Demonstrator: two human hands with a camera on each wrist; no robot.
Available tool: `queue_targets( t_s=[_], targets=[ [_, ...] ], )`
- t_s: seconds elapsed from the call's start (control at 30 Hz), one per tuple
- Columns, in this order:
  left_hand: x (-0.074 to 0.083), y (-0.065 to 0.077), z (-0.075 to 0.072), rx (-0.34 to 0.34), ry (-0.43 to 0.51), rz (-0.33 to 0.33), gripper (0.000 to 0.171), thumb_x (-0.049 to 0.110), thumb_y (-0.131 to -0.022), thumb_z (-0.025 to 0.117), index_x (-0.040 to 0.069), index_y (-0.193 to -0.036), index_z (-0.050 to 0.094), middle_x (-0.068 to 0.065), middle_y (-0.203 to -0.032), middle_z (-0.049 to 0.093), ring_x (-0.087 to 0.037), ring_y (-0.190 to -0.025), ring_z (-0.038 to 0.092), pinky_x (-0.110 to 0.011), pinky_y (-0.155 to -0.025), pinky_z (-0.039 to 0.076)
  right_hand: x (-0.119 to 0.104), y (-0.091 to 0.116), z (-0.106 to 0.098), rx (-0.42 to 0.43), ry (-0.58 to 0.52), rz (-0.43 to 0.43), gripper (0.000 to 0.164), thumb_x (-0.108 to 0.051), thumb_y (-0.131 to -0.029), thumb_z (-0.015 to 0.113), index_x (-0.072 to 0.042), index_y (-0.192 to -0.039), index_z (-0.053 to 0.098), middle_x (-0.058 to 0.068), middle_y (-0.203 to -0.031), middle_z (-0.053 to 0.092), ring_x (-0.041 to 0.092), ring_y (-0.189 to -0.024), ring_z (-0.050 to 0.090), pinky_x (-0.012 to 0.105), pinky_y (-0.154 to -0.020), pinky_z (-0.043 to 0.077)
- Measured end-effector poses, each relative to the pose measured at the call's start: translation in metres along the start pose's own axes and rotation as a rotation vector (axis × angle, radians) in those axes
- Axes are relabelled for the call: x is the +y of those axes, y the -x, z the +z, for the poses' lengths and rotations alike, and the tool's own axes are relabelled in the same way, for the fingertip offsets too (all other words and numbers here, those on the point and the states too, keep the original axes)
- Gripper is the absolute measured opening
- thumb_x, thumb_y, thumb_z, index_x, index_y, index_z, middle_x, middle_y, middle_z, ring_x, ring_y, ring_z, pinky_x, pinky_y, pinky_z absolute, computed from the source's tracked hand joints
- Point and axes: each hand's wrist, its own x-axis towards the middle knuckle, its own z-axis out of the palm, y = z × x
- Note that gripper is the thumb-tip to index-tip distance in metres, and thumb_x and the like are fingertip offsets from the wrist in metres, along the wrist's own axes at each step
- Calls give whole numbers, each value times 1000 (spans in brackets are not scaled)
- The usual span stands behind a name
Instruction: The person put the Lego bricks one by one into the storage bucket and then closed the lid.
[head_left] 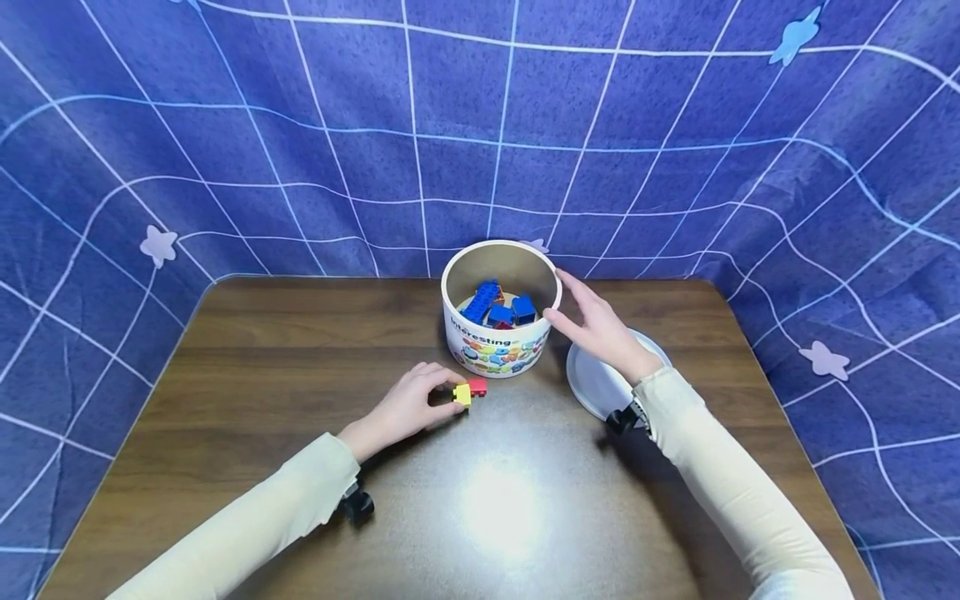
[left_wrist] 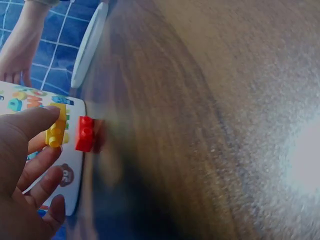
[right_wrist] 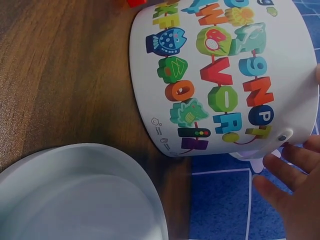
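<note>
In the head view my left hand [head_left: 411,405] pinches a yellow toy brick [head_left: 462,395] between thumb and fingers. Just past it a red toy brick [head_left: 477,387] sits on the table, in front of a round white bucket [head_left: 501,354] printed with colourful letters. The left wrist view shows the yellow brick [left_wrist: 56,125] held above the table, with the red brick [left_wrist: 85,134] apart from it. My right hand [head_left: 600,327] touches the bucket's right side near the rim, fingers fairly straight. Blue bricks [head_left: 481,302] and a few other coloured pieces lie inside the bucket.
A round white lid [head_left: 597,385] lies on the wooden table [head_left: 315,333] right of the bucket, under my right forearm. Behind the table hangs a blue cloth [head_left: 360,167] with white grid lines and stars.
</note>
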Motion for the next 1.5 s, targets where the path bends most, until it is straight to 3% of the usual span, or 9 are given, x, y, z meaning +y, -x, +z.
queue_targets(
  t_s=[0.5,0.67,0.93,1.17,1.5],
  targets=[
    [30,2,-33,-32,3,35,34,29,-91,83,17,-122,75,2,-115,71,-20,-105,64,-42,-92,55,-2,2,0,2,4,-12,77,-38,-103,64,-11,-165,28,15,-166,35,34,-151,36,55,-121,36],
    [39,-4,-46,9,-6,92,36,26,-90,84,15,-123,75,1,-112,72,-22,-104,65,-40,-90,57,-2,3,-1,-5,9,-2,77,-40,-103,63,-12,-165,27,15,-167,34,34,-152,35,56,-122,34],
    [51,-21,-71,120,-7,208,35,20,-87,86,10,-120,76,-1,-107,72,-19,-97,62,-37,-84,57,-4,2,-2,-13,16,12,78,-41,-103,63,-11,-165,27,16,-166,35,35,-151,37,55,-122,35],
    [58,-40,-88,160,-19,216,37,19,-86,87,9,-120,76,-3,-100,70,-19,-93,58,-34,-71,53,-4,1,-2,-10,13,5,78,-40,-103,63,-10,-165,26,17,-166,35,36,-148,41,54,-120,37],
    [60,-73,-104,159,-20,190,35,22,-90,83,10,-122,75,-5,-114,73,-25,-99,61,-38,-80,54,-2,1,0,-10,-3,-2,77,-39,-104,63,-11,-165,26,16,-166,34,34,-149,40,52,-120,38]
  ],
)
